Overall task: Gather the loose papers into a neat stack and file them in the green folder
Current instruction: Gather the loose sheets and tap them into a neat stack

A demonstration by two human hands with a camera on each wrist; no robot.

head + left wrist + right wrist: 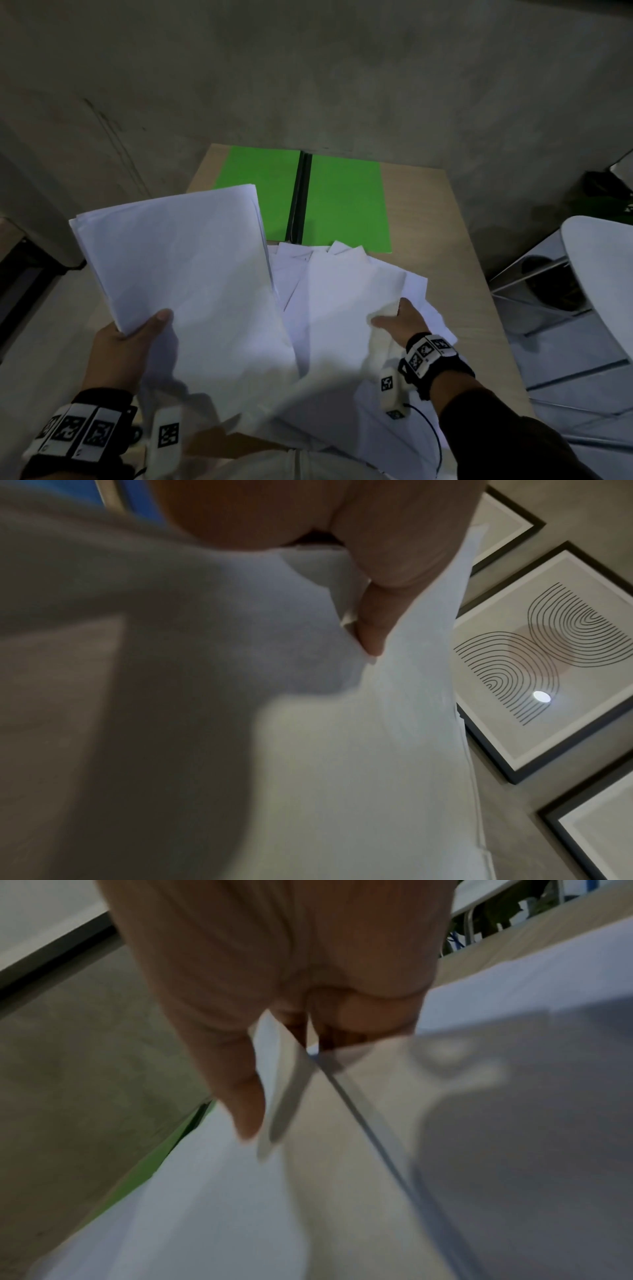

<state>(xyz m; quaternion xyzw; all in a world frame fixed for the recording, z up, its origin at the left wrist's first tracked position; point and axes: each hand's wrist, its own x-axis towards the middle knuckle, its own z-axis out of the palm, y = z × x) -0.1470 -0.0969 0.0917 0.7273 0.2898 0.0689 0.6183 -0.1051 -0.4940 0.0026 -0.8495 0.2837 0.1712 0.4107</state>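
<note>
The green folder (pixel 337 202) lies open at the far end of the wooden table (pixel 455 260). My left hand (pixel 130 346) grips a stack of white papers (pixel 181 260) raised above the table's left side, thumb on top; in the left wrist view the thumb (pixel 373 626) presses the stack (pixel 342 750). Loose white sheets (pixel 346 294) lie fanned below the folder. My right hand (pixel 400 320) pinches the edge of the top loose sheet; in the right wrist view the thumb (pixel 246 1104) sits over a sheet (pixel 219 1204) with the fingers beneath.
A grey concrete wall rises behind the table. A white round table (pixel 603 274) with a metal frame stands to the right. Framed line-art pictures (pixel 544 653) show in the left wrist view. A strip of the green folder (pixel 154 1161) shows beside the sheets in the right wrist view.
</note>
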